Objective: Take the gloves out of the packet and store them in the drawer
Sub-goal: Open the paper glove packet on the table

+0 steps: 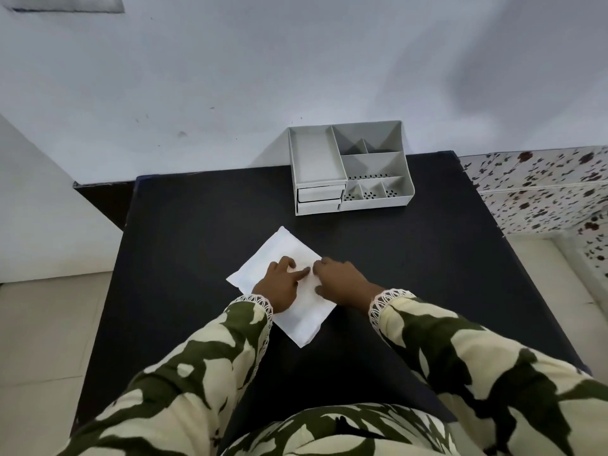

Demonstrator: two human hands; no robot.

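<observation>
packet flat on worktop, long axis far-left to near-right | left hand, right hand fingers loosely spread, pressing its middle | organizer drawers shut, well beyond

The flat rectangular paper packet is plain white. The matte tabletop is black. The plastic compartment organiser with two small drawers is pale grey. Both cloth sleeves show cream with dark olive leaf shapes and white lace cuffs. The patterned surface at right is white with dark red-brown flowers.
</observation>
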